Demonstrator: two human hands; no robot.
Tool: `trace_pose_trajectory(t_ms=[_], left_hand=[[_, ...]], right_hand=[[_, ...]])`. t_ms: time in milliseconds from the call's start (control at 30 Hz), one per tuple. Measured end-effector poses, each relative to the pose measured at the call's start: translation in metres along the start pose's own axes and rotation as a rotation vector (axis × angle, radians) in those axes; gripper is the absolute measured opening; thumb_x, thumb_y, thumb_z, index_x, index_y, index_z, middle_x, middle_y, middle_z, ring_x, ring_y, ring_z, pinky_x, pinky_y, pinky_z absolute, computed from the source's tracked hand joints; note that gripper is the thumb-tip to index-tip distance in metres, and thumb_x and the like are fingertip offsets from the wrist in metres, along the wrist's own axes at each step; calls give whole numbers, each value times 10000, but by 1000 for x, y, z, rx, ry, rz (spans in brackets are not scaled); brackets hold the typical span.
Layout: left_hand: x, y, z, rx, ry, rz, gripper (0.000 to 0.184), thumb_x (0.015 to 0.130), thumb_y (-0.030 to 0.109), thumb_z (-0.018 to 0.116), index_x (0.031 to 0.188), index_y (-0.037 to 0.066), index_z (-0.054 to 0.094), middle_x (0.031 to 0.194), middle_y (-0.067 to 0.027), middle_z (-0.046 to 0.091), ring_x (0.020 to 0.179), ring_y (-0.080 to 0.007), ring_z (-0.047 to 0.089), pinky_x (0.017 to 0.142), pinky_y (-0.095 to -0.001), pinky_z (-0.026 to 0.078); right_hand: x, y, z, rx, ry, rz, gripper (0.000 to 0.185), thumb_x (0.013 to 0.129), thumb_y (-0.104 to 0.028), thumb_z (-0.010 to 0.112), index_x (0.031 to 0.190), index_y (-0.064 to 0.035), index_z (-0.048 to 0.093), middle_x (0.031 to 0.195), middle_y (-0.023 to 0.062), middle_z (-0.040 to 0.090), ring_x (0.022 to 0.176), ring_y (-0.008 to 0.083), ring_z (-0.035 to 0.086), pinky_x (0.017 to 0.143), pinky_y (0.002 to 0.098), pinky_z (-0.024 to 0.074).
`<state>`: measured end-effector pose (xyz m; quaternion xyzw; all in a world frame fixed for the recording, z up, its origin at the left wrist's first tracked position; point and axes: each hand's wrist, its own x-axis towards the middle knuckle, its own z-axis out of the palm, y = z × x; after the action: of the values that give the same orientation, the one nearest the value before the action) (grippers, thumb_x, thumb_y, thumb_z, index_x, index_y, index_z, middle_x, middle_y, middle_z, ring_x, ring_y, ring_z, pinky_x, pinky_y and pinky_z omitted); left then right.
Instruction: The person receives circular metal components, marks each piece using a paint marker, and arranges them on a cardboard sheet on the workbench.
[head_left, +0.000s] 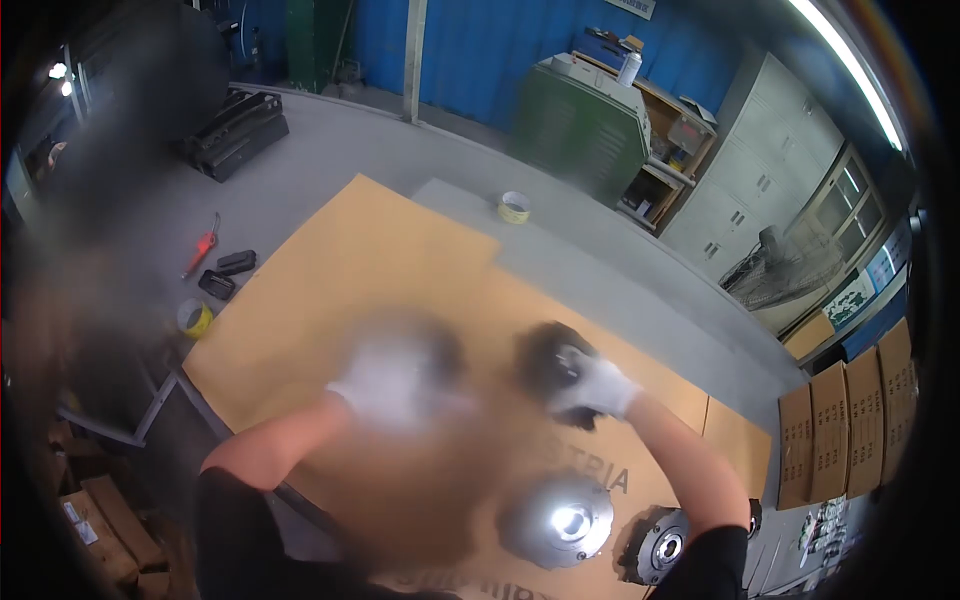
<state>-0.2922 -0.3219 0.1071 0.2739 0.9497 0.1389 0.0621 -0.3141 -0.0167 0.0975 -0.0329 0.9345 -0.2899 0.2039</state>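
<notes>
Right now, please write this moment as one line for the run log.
left grip: blurred, by dark shape, hold unclear; right grip: holding black part; round metal part: on cardboard, another beside it

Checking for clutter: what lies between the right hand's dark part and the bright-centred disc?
Printed letters on cardboard separate dark part from disc in the head view.

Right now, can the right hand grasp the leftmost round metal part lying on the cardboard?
Probably not: the right hand seems occupied with a dark part, though only printed cardboard separates it from the round metal part.
</notes>
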Motion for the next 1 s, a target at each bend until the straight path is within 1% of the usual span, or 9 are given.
trace_pose_trajectory(t_ms=[67,133,467,533,567,633,733,933,1000], left_hand=[[-13,-24,-17,321,38,-42,645,719,620,467,991,45,575,992,-144,570,920,-295,541,771,-402,413],[-20,-60,-13,61,63,-186,538,572,587,593,713,75,676,888,-121,566,1000,-269,447,880,-382,274],[-32,-194,46,215,311,-345,556,527,605,620,683,75,675,899,-125,561,983,-270,448,874,-388,293],[-21,-206,60,326,223,-386,555,525,604,619,688,76,674,878,-132,574,944,-282,480,854,-392,314],[-17,-188,33,367,-61,-468,619,637,571,524,963,53,611,1024,-172,542,982,-275,482,819,-349,345],[-12,-213,68,389,363,-356,522,552,545,631,754,65,653,877,-149,585,859,-276,533,739,-366,394],[-5,-205,69,212,464,-276,396,487,405,702,637,49,614,838,-141,580,823,-291,527,745,-402,402],[-28,-178,91,254,717,-510,352,584,286,705,720,-20,595,1001,-162,543,1005,-349,466,845,-452,372],[-44,-181,118,152,700,-567,332,600,250,704,745,-26,590,982,-165,544,976,-338,484,828,-426,390]], right_hand=[[68,-22,29,-393,-3,-177,943,410,-461,758,1225,-111,437,1289,242,288,1218,359,273,1004,448,216],[127,-53,57,-631,70,-221,939,414,-473,749,1238,-158,428,1315,247,248,1250,388,188,1015,490,142],[301,-152,124,-607,136,-166,916,458,-451,744,1255,-152,403,1378,226,141,1285,364,110,1011,524,111],[290,-142,121,-468,223,-264,933,477,-461,738,1271,-166,347,1367,210,165,1272,368,138,1001,534,124],[275,-138,117,-388,264,-312,968,493,-482,728,1296,-169,287,1368,207,161,1269,378,141,997,545,124],[205,-136,93,-391,360,-260,1039,527,-521,705,1332,-132,175,1370,216,145,1264,395,150,999,554,117],[108,-30,60,-516,415,-238,950,602,-517,660,1318,-85,210,1352,217,208,1258,367,193,1006,508,173],[-138,211,-33,-472,497,1100,850,572,-573,648,1169,-17,409,1154,168,473,1095,282,443,907,415,336],[-199,261,-30,-327,416,1223,917,530,-553,674,1210,-12,379,1203,178,441,1137,288,412,941,413,316]])
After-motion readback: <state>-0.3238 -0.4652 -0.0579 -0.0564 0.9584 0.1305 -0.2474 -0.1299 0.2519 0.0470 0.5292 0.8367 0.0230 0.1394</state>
